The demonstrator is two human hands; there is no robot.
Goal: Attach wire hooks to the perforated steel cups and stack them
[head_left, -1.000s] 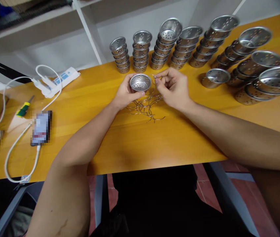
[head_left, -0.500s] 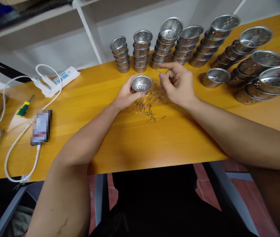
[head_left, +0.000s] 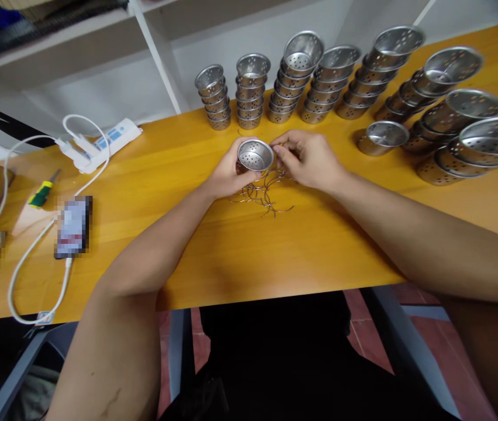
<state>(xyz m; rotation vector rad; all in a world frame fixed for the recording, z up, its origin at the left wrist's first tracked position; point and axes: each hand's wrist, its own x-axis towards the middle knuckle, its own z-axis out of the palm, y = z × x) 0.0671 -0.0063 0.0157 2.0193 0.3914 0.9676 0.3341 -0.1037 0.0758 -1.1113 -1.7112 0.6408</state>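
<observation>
My left hand (head_left: 228, 174) is wrapped round a small perforated metal cup (head_left: 255, 155), holding it above the table with its mouth tilted toward me. Close by on the right, my right hand (head_left: 309, 156) is closed in a pinch at the cup's rim. Between thumb and forefinger is a thin wire, mostly hidden by the fingers. Beneath both hands lies a loose heap of thin curved wires (head_left: 268, 202) on the wooden table (head_left: 275, 257).
Several stacks of perforated cups (head_left: 251, 93) line the table's back and right side. A single cup (head_left: 383, 139) stands before them. To the left are a power strip (head_left: 115, 140), a screwdriver (head_left: 42, 192) and a phone (head_left: 72, 228) on a white cable.
My right hand has come down and left, bringing its pinched fingers to the cup's rim. The cup in my left hand has shifted slightly right and down.
</observation>
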